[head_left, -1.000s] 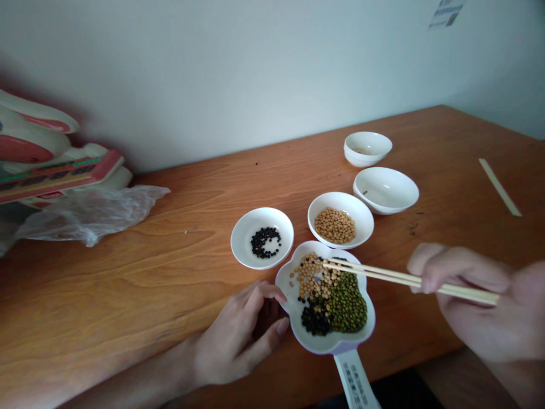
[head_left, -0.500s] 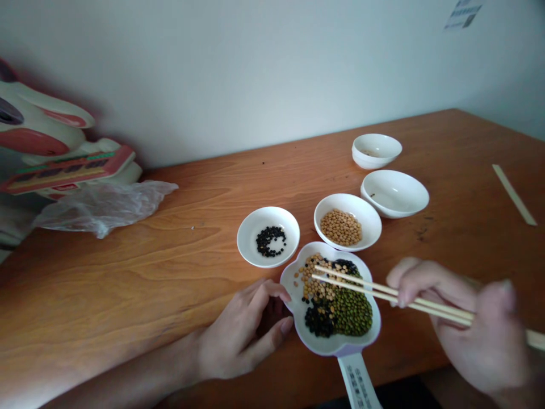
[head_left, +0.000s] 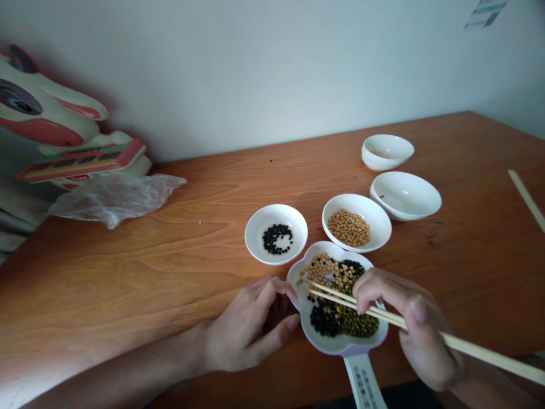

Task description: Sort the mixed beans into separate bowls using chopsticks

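Note:
My right hand (head_left: 409,326) grips a pair of wooden chopsticks (head_left: 477,352). Their slightly parted tips reach the left part of a white, flower-shaped scoop (head_left: 317,338), among loose yellow beans; whether a bean is pinched I cannot tell. The scoop holds yellow beans (head_left: 322,264), green beans (head_left: 360,325) and black beans (head_left: 324,319); its labelled handle points toward me. My left hand (head_left: 251,324) has its curved index finger and thumb at the scoop's left rim. Just beyond stand a bowl of black beans (head_left: 252,241) and a bowl of yellow beans (head_left: 381,227).
Two more white bowls stand behind on the right: a near one (head_left: 419,199) with a dark speck and a far one (head_left: 398,149) with a little inside. A pale strip (head_left: 527,199) lies far right. At left are a clear plastic bag (head_left: 114,199) and a cow-shaped toy (head_left: 80,145).
My right hand has moved left over the scoop, and the chopstick tips have shifted to its left part among the yellow beans. The left hand stays at the rim. The view has shifted slightly.

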### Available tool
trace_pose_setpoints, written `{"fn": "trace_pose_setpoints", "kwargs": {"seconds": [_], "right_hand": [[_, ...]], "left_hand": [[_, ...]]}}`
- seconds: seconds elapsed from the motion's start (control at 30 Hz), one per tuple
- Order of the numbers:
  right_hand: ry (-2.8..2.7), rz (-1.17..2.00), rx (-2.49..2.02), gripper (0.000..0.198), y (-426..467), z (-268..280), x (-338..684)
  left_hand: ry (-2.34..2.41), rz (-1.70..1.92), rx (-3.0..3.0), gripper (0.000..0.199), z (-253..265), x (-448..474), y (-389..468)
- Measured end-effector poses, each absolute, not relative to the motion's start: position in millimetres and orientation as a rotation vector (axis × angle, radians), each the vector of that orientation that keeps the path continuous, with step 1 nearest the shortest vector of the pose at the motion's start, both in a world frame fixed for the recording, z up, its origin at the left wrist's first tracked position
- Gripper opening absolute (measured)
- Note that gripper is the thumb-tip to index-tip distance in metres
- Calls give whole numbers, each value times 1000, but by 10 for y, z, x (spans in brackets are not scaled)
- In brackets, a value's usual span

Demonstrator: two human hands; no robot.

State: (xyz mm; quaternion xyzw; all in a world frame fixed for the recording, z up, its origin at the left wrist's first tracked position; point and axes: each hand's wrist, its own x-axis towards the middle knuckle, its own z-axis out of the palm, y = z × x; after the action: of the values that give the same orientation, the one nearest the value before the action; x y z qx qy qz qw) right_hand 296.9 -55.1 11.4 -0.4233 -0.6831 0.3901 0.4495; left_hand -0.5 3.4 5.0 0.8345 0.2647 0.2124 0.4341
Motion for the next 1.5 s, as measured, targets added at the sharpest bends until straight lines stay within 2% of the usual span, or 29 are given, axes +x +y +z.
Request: {"fn": "trace_pose_setpoints", "kwargs": {"seconds": [0.4,1.13,1.37,1.5], "right_hand": [[-1770,831,-975,57,-542,112,2973],[-1765,792,-957,61,-516,169,2970],[-1706,766,-939,63,-499,233,2925],[-1576,732,-997,71,-567,269,3104]], "left_hand": [[649,529,2069,24,38,-14,34],[653,526,2077,25,72,2,36],[655,525,2088,26,48,-11,35],[662,530,2105,26,51,-15,36]]}}
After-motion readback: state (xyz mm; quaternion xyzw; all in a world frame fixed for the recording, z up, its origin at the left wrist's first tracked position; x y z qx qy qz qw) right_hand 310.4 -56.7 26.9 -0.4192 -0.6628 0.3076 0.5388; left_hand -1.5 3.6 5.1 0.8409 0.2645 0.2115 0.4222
